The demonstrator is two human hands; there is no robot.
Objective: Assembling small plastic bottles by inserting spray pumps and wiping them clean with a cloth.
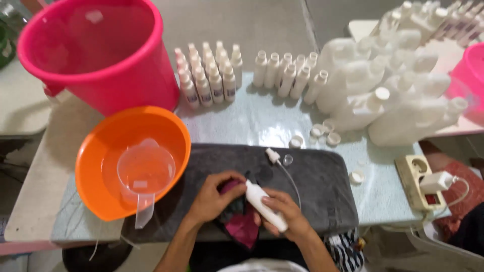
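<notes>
My right hand grips a small white bottle, tilted with its open neck toward the upper left. My left hand presses a dark red and black cloth against the bottle's upper part. Both hands work over a dark grey towel spread on the table. Just beyond the bottle lie a white spray pump with its long dip tube and a small clear cap.
An orange basin holding a clear jug sits left, a large pink bucket behind it. Rows of small white bottles, big white jugs and loose caps line the back. A power strip lies right.
</notes>
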